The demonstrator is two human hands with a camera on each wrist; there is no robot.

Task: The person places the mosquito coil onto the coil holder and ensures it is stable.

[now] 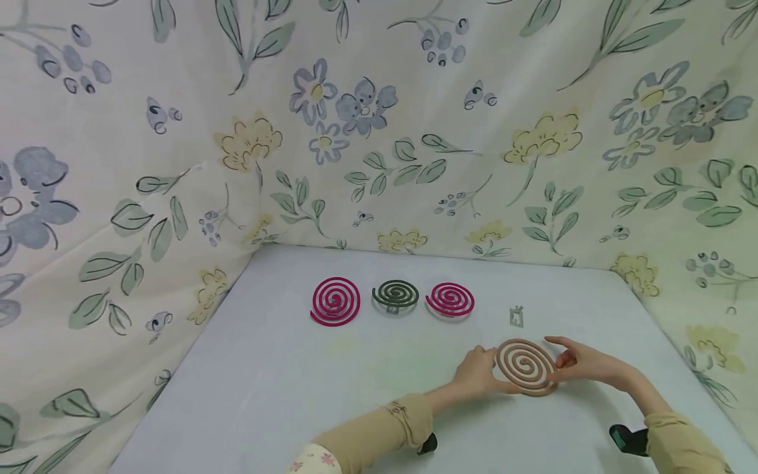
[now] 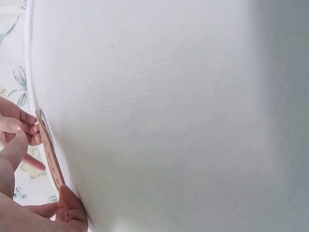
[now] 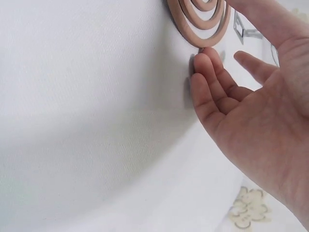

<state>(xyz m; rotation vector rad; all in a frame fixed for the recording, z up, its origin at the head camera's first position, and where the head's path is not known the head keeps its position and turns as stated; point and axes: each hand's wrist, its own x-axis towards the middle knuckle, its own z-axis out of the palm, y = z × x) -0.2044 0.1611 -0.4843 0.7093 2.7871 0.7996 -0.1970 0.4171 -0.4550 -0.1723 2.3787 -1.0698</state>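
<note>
A brown mosquito coil (image 1: 526,367) is held up between both hands, tilted over the white table. My left hand (image 1: 481,375) grips its left edge, fingers at the upper side and thumb along the bottom. At the opposite edge, my right hand (image 1: 589,364) pinches the coil, with the index finger extended away from it. The right wrist view shows the thumb over the coil's rim (image 3: 193,29) and the other fingers bent at its edge. From the left wrist the coil (image 2: 52,152) appears nearly edge-on, with fingers at both ends. A small metal coil stand (image 1: 516,316) lies just beyond it.
Farther back in a row are a magenta coil (image 1: 335,301) at left, a dark green coil (image 1: 395,293), and another magenta coil (image 1: 450,299). Metal shows under the green one. Floral cloth (image 1: 367,191) hangs behind the white table (image 1: 284,382) and along its sides.
</note>
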